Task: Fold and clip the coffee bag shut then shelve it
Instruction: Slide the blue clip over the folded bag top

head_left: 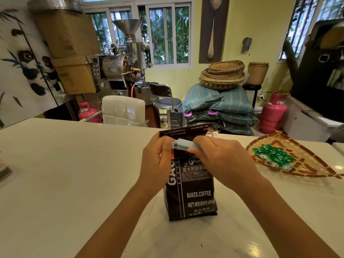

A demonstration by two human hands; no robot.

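Observation:
A black coffee bag (193, 194) with white print stands upright on the white table (74, 174), straight ahead of me. Its top is folded over, and the flap sticks up behind my fingers. A light blue clip (183, 144) lies across the fold. My left hand (158, 161) grips the bag's top left corner and the left end of the clip. My right hand (221, 159) holds the right part of the clip against the bag. Whether the clip is snapped closed is hidden by my fingers.
A woven bamboo tray (312, 168) with several green packets lies on the table to the right. Beyond the table's far edge stand a white chair (122, 110), a stool, a coffee roaster, stacked sacks, baskets and pink gas cylinders.

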